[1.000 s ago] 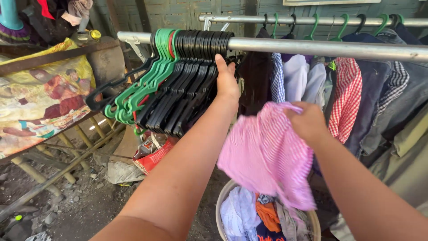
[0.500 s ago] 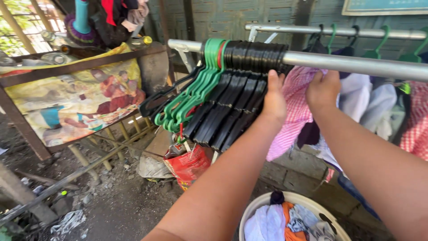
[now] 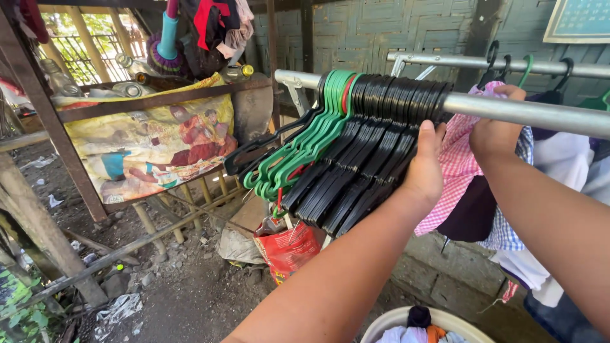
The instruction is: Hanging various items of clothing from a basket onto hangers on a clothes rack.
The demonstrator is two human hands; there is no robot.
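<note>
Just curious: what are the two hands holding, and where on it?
Right hand grips the pink cloth by its top edge at the rail. Left hand presses the black hangers.

The single head-worn camera looked forward and slightly down along the person's own outstretched arms — close to the metal rail (image 3: 508, 109) and its bunch of black and green hangers (image 3: 356, 146) — with the dirt ground at lower left and a basin's rim (image 3: 394, 321) at the bottom edge.
</note>
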